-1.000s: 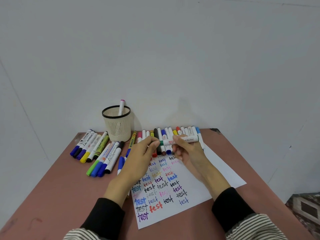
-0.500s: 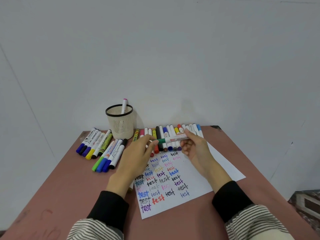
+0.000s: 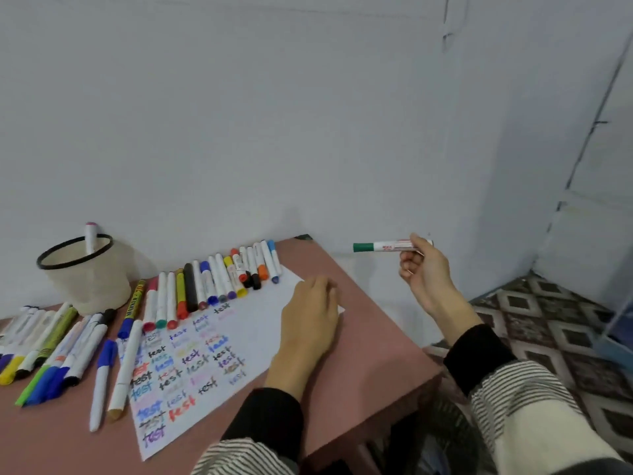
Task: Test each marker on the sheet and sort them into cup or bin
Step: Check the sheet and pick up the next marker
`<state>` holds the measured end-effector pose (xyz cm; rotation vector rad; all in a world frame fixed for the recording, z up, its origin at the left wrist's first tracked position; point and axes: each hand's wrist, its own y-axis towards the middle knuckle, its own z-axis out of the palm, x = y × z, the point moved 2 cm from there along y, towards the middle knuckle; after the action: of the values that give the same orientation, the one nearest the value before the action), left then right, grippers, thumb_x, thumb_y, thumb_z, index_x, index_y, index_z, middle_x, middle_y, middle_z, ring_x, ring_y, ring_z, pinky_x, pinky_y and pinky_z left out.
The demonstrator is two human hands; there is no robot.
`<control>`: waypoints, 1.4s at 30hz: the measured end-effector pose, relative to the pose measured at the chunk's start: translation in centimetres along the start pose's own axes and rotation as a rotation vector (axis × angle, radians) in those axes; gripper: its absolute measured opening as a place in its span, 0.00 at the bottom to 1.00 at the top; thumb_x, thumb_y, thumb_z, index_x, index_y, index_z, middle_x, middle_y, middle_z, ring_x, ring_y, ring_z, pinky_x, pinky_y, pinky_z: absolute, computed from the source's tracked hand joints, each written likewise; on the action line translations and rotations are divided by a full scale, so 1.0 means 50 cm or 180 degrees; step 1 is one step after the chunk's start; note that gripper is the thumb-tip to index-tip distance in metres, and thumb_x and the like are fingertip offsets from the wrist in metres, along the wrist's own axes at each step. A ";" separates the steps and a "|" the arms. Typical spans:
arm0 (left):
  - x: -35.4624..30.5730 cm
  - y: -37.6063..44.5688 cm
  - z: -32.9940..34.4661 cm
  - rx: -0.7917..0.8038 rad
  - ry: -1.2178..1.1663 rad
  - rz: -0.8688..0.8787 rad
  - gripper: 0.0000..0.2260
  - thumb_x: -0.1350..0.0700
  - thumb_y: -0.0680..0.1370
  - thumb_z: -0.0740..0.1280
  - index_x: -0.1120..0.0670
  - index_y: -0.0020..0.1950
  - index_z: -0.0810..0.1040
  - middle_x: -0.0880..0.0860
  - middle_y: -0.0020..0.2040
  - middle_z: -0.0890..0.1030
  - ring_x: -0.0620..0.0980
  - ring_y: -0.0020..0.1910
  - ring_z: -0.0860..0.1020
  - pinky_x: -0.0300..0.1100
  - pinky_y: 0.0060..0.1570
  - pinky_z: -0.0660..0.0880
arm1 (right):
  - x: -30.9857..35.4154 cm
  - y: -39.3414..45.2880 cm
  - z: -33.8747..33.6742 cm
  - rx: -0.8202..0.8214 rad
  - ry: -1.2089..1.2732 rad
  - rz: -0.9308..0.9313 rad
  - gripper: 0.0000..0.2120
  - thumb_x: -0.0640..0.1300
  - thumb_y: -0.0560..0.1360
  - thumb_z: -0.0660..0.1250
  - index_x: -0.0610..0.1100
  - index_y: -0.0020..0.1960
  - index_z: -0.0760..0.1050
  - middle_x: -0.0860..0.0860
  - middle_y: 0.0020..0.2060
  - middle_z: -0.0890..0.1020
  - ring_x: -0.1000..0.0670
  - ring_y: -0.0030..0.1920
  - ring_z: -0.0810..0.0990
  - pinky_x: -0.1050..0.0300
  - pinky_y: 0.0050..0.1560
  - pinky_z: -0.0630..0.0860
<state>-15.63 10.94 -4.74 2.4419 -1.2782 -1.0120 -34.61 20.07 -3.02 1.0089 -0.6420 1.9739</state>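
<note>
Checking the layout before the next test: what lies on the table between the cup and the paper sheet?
In the head view, a yellow-barrelled marker with a blue cap lies between the cup and the sheet, beside red- and green-capped ones in the row.

head view, close above table (image 3: 376,337), facing down-right

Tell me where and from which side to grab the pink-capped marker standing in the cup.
Pinch the pink-capped marker by the white barrel just under its cap, coming straight down from above. Only that top end clears the cup rim, and it leans on the far wall, so a side approach is probably blocked.
</note>
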 end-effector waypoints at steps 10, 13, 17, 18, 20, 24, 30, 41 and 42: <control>-0.058 0.029 0.124 0.0594 0.0312 0.0078 0.16 0.50 0.82 0.57 0.55 0.63 0.77 0.53 0.61 0.77 0.54 0.61 0.72 0.48 0.61 0.69 | -0.088 0.021 -0.314 -0.1190 -0.0877 0.0210 0.08 0.42 0.78 0.65 0.40 0.42 0.74 0.47 0.29 0.75 0.54 0.23 0.69 0.62 0.23 0.65; -0.059 0.028 0.120 0.0620 0.0367 0.0078 0.16 0.50 0.82 0.56 0.55 0.63 0.76 0.53 0.64 0.76 0.55 0.63 0.72 0.50 0.63 0.68 | -0.181 0.013 -0.413 -0.1237 -0.1770 0.0568 0.09 0.45 0.76 0.67 0.38 0.48 0.78 0.45 0.39 0.82 0.47 0.38 0.79 0.54 0.38 0.74; -0.066 0.030 0.115 0.0565 0.0402 0.0115 0.15 0.51 0.82 0.56 0.55 0.61 0.77 0.53 0.63 0.76 0.55 0.62 0.73 0.50 0.62 0.68 | -0.268 -0.027 -0.494 -0.0932 -0.2459 0.1241 0.15 0.44 0.78 0.64 0.39 0.34 0.77 0.42 0.34 0.83 0.49 0.31 0.75 0.58 0.33 0.70; -0.064 0.031 0.118 0.0574 0.0411 0.0116 0.15 0.51 0.82 0.56 0.55 0.61 0.77 0.53 0.63 0.77 0.55 0.62 0.73 0.50 0.61 0.68 | -0.288 -0.033 -0.509 -0.0956 -0.2549 0.1307 0.16 0.43 0.78 0.64 0.40 0.33 0.75 0.43 0.31 0.81 0.49 0.29 0.73 0.59 0.31 0.68; -0.064 0.032 0.118 0.0567 0.0410 0.0098 0.15 0.51 0.82 0.56 0.55 0.60 0.78 0.53 0.63 0.77 0.55 0.62 0.73 0.50 0.61 0.69 | -0.312 -0.042 -0.523 -0.0942 -0.2719 0.1398 0.14 0.43 0.78 0.65 0.41 0.35 0.73 0.44 0.31 0.77 0.49 0.28 0.72 0.58 0.31 0.67; -0.064 0.032 0.120 0.0556 0.0427 0.0091 0.15 0.50 0.82 0.56 0.55 0.60 0.78 0.53 0.63 0.77 0.55 0.62 0.73 0.51 0.61 0.70 | -0.329 -0.040 -0.523 -0.0620 -0.2894 0.1582 0.10 0.36 0.77 0.64 0.42 0.37 0.73 0.45 0.33 0.76 0.48 0.32 0.73 0.55 0.36 0.70; -0.064 0.031 0.118 0.0512 0.0311 0.0058 0.14 0.51 0.82 0.57 0.54 0.59 0.78 0.51 0.61 0.78 0.53 0.60 0.74 0.49 0.59 0.71 | -0.277 -0.018 -0.452 -0.0678 -0.2656 0.1119 0.22 0.35 0.79 0.60 0.36 0.72 0.65 0.46 0.48 0.79 0.47 0.44 0.77 0.55 0.40 0.74; 0.032 0.027 -0.039 -0.0471 0.0332 -0.0715 0.11 0.54 0.81 0.59 0.55 0.58 0.79 0.54 0.55 0.80 0.56 0.53 0.77 0.47 0.47 0.70 | -0.031 -0.032 -0.002 0.0393 -0.2773 -0.1043 0.12 0.40 0.81 0.58 0.44 0.60 0.77 0.52 0.52 0.81 0.55 0.51 0.79 0.70 0.50 0.73; 0.065 0.021 -0.070 -0.0577 0.0405 -0.0768 0.11 0.55 0.81 0.60 0.55 0.58 0.79 0.54 0.55 0.80 0.56 0.52 0.77 0.48 0.48 0.71 | -0.035 -0.040 0.051 0.0612 -0.2908 -0.1136 0.12 0.41 0.81 0.58 0.44 0.60 0.77 0.53 0.53 0.81 0.56 0.52 0.78 0.74 0.48 0.71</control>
<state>-12.76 7.29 -3.19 2.5133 -0.8290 -0.9623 -31.25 18.56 -2.91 2.0143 -0.6769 1.2112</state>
